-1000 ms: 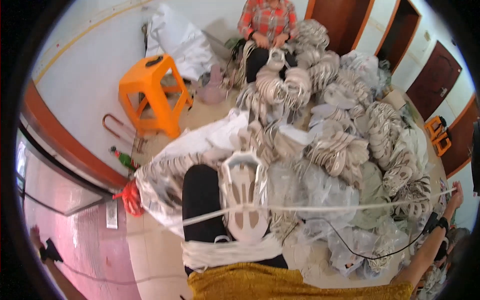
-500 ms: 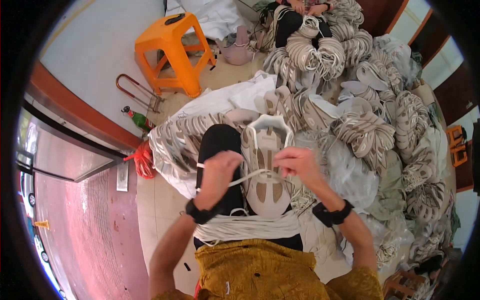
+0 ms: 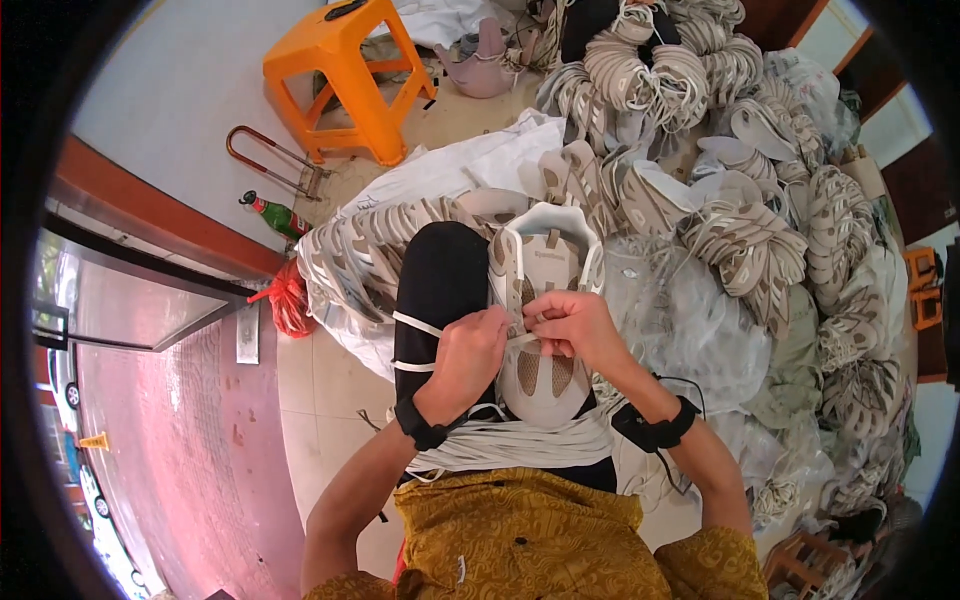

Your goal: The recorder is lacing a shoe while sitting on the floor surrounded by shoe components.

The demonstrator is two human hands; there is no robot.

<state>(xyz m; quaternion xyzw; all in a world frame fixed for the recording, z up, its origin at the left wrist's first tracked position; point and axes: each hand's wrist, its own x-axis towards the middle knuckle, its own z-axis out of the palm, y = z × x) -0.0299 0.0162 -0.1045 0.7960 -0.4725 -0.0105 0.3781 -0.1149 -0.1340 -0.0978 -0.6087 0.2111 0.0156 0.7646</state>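
Observation:
A beige and white shoe upper (image 3: 545, 403) with brown mesh patches lies on my right thigh, its toe towards me. My left hand (image 3: 466, 362) is closed at the upper's left edge, its fingers pinched on a pale shoelace (image 3: 418, 323) that also crosses my black-clad left thigh. Over the middle of the upper, my right hand (image 3: 578, 328) pinches at the lacing; its fingertips partly hide the lace there. A thick bundle of white laces (image 3: 510, 447) lies across my lap, below the toe.
Stacks of similar uppers (image 3: 740, 255) cover the floor ahead and right, among clear plastic bags (image 3: 700, 330). More uppers (image 3: 350, 265) lie on a white sack at the left. Beyond are an orange stool (image 3: 345, 60), a green bottle (image 3: 275, 215) and a red bag (image 3: 290, 300).
My right hand has come left and closer to my left hand, over the upper. The lace stretch between them is shorter. The whole view has shifted slightly.

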